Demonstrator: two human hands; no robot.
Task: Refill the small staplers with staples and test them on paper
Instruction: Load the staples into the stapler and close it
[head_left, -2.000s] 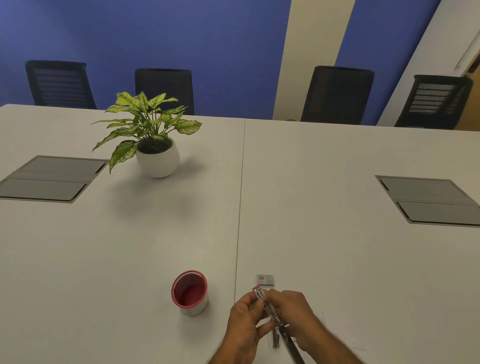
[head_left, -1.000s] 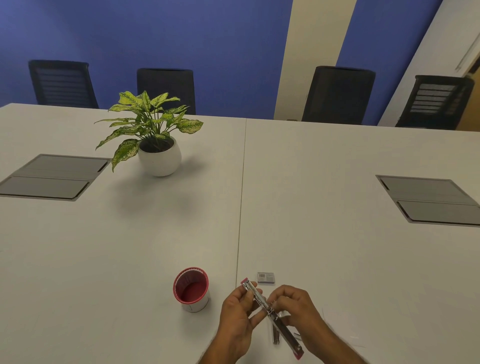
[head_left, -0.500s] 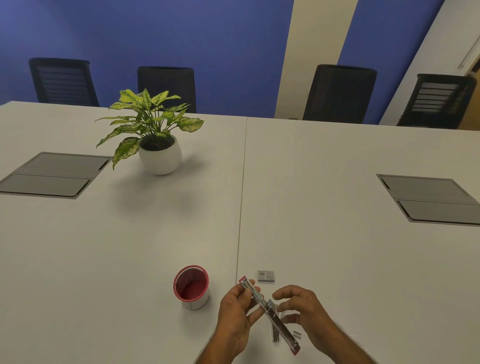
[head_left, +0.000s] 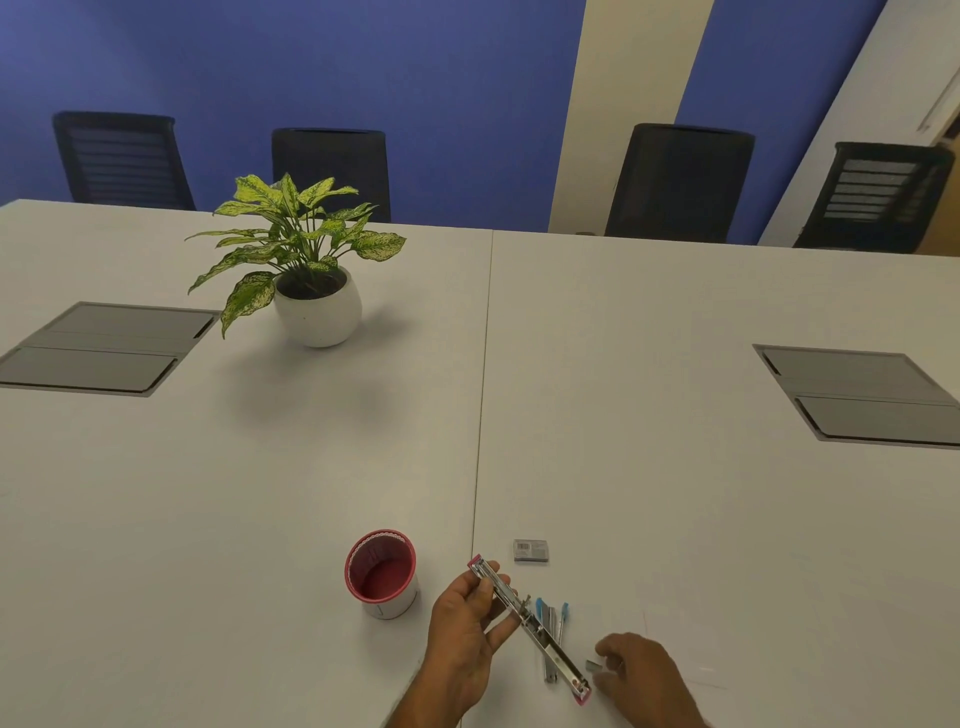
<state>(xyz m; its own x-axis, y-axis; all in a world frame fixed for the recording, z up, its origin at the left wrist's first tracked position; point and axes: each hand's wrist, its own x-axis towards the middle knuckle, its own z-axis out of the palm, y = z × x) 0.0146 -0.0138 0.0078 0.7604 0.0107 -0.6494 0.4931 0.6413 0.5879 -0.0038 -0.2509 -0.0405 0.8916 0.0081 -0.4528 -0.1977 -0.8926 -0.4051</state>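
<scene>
Lower centre of the frame: pink-tipped stapler, swung fully open into one long strip, pinched near its upper half by the left hand, thumb and fingers curled round the metal channel. Lower right: right hand down at the bench, fingers bent over a small grey staple strip; whether already pinched or merely touched, impossible to tell. Just beneath the open stapler, flat on the bench, a second, blue-tipped stapler, apparently also opened, its state of loading unclear. Slightly above, apart from both, a small grey staple box. To the left, a red-lined cup, upright, contents not visible.

Judged from this: refill only in its early stage, with the magazine exposed and staples about to be fetched, none visibly seated in the channel. Left to do, by all appearances: loading, closing, the second stapler, then the test. No sheet of paper clearly discernible against the pale surface.

Setting: broad white meeting bench with a centre seam, grey cable hatch at left and another at right, potted plant upper left, four dark chairs along the far edge, blue wall with a cream column behind.
</scene>
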